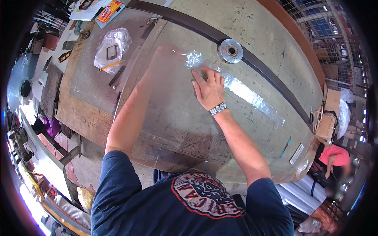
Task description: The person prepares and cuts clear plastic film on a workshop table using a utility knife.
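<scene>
A long strip of clear plastic film (pixel 252 96) lies diagonally over the worktable, shining where light strikes it. Its far-left end is a crumpled, glossy bunch (pixel 193 59). My right hand (pixel 209 87), with a patterned band at the wrist, rests beside this bunch; thumb and fingers are apart, fingertips bent down at the film. My left hand (pixel 167 55) reaches to the other side of the bunch. It looks hazy and smeared, so its fingers do not show clearly. Just beyond the film, a round metal weight (pixel 230 51) with a central hole sits on a long dark strip (pixel 271 74).
On the table's left part lie a clear plastic bag (pixel 113 47), a yellow pencil (pixel 112 65) and a dark bar (pixel 117 76). A teal pen (pixel 285 147) and a white-silver piece (pixel 296 154) lie near the right edge. A person in pink (pixel 334 156) is at lower right.
</scene>
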{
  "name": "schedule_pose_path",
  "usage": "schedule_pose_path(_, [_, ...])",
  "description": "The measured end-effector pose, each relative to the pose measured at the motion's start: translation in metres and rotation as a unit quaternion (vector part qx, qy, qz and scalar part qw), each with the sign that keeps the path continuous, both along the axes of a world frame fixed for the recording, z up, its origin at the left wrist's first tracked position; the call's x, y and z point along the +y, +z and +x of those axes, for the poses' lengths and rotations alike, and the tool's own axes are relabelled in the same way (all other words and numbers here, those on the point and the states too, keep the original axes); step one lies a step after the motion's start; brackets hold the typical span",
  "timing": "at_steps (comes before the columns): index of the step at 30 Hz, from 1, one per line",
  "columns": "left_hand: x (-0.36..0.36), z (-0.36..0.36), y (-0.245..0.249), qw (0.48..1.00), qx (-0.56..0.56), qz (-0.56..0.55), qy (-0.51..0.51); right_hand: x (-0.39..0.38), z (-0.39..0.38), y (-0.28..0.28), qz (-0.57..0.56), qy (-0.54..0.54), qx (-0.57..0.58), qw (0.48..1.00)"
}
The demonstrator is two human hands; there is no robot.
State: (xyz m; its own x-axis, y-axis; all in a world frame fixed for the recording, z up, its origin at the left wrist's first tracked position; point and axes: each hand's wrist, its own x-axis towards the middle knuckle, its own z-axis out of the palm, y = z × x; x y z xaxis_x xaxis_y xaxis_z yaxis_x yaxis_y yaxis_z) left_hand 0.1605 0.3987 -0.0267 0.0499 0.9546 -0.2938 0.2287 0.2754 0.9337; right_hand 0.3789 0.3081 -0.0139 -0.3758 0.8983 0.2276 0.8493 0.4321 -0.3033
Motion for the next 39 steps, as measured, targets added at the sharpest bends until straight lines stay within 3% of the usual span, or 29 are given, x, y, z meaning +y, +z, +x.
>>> schedule_pose_path(11, [0.002, -0.005, -0.006, 1.000, 0.018, 0.008, -0.025, -0.003, -0.035, -0.009, -0.012, -0.054, 0.019, 0.998])
schedule_pose_path(14, [-0.002, -0.001, -0.004, 1.000, -0.017, 0.012, 0.019, -0.005, -0.040, -0.014, -0.012, -0.072, 0.020, 0.997])
schedule_pose_path(20, [0.004, -0.007, -0.002, 0.999, 0.026, 0.014, -0.034, 0.005, -0.056, -0.015, -0.004, -0.082, 0.016, 0.996])
schedule_pose_path(26, [0.006, -0.006, -0.020, 0.998, 0.037, 0.039, -0.012, 0.007, -0.056, -0.009, -0.018, -0.079, 0.019, 0.997])
schedule_pose_path(28, [0.004, -0.015, -0.036, 0.983, 0.097, 0.142, -0.066, 0.005, -0.055, -0.007, -0.030, -0.091, 0.015, 0.995])
schedule_pose_path(30, [0.003, -0.014, -0.042, 0.986, 0.079, 0.136, -0.063, 0.005, -0.055, -0.008, -0.043, -0.084, 0.021, 0.995])
schedule_pose_path(32, [0.000, -0.001, 0.000, 1.000, -0.015, 0.019, -0.011, 0.004, -0.055, -0.009, -0.044, -0.086, 0.026, 0.995])
schedule_pose_path(35, [0.000, -0.005, -0.007, 0.998, -0.025, 0.057, -0.032, 0.005, -0.058, -0.010, -0.040, -0.090, 0.033, 0.995])
schedule_pose_path(39, [-0.002, 0.001, 0.011, 1.000, 0.010, 0.003, -0.022, 0.004, -0.045, -0.019, 0.023, -0.085, 0.096, 0.991])
